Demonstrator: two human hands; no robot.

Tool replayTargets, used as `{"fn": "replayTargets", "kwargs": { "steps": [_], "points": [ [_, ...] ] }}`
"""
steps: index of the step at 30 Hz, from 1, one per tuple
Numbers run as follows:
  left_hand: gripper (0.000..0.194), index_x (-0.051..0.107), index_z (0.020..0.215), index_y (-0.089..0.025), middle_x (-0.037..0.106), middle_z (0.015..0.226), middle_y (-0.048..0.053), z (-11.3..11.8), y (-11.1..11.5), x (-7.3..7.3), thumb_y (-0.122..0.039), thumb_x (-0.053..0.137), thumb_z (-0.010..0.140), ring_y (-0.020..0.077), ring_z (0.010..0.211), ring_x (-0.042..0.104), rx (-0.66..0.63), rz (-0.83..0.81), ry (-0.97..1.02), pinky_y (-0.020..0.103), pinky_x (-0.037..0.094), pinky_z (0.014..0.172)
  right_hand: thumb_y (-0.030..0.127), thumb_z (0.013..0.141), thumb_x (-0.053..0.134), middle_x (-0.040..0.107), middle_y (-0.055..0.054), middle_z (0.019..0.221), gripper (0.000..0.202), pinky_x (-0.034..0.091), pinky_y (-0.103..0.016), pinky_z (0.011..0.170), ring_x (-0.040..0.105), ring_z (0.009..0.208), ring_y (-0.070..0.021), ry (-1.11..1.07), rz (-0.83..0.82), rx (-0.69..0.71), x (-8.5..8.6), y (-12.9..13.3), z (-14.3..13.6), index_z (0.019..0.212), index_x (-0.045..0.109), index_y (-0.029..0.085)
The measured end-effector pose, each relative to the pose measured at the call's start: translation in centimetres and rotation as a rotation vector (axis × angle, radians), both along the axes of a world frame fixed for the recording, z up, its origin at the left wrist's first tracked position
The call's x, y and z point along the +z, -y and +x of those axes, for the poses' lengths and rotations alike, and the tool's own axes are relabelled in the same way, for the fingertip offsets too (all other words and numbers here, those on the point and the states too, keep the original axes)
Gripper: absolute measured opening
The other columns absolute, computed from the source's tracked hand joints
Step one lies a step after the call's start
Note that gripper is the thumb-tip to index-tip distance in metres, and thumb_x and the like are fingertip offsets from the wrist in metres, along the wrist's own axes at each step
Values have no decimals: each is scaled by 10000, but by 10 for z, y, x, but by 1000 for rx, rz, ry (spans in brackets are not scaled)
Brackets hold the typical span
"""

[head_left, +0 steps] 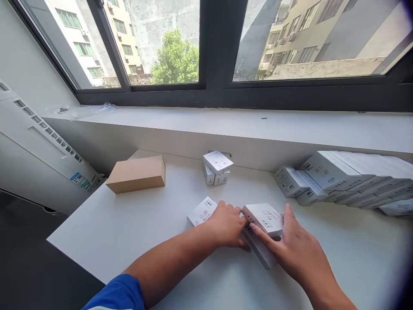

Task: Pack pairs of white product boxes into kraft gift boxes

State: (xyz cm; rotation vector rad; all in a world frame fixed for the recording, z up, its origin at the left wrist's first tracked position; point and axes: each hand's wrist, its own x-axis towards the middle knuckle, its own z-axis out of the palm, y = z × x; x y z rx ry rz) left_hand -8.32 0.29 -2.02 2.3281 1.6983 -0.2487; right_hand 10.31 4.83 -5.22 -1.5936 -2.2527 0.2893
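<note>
Near the middle of the white table, my right hand (295, 245) grips a white printed box (266, 217) between thumb and fingers. Beneath that box lies another white box (260, 249), its lower end sticking out toward me. My left hand (227, 226) is against the left side of these boxes, fingers bent; what it holds, if anything, is hidden. Left of it a flat white box (202, 212) lies partly covered by the hand. Farther back, a small stack of white boxes (218, 162) stands near the wall.
A brown cardboard box (137, 174) lies at the table's back left. Many white boxes (332, 170) are stacked in rows at the back right. Behind the white table (155, 241) run a window sill (193, 122) and a dark window frame (219, 51). A white appliance (38, 159) stands at the left.
</note>
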Motion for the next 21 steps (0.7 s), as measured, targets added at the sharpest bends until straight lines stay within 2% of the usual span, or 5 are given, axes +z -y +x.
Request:
{"fn": "replayTargets", "kwargs": {
  "steps": [4,8,11,16,21],
  "points": [
    [726,630,1269,-140,648,1222,177,7,9,2,-727,569,846,319,1128,580,-44,64,87,442,437,950,868,736,475,545,-252,1435,1123,521,-556,930,598,1216,-457,-90,-119,-52,7,5,-4,1527,342,83],
    [781,360,1533,-178,413,1586,137,15,14,3,-614,566,918,306,1457,354,-243,202,231,458,330,1142,832,744,514,524,-224,1435,1004,487,-592,967,565,1244,-458,-367,5,-226,17,8,-4,1476,404,153],
    [652,358,1541,-266,325,1650,53,22,16,-4,-517,530,964,291,1534,228,-296,145,207,500,264,1193,796,730,557,535,-224,1407,984,469,-622,966,557,1233,-470,-495,79,-290,22,8,-2,1471,415,164],
    [503,482,1435,-295,463,1523,68,26,13,-11,-359,553,941,279,1410,396,-72,141,186,409,422,1031,761,743,556,580,-197,1363,930,494,-597,924,602,1164,-439,-530,102,-190,16,6,-3,1462,436,184],
    [652,564,1292,-178,600,1223,142,21,9,-8,-623,639,821,307,1129,520,204,178,47,428,422,968,812,751,525,618,-197,1312,931,430,-646,1004,571,1209,-439,-340,97,-92,3,0,-8,1437,481,185]
  ]
}}
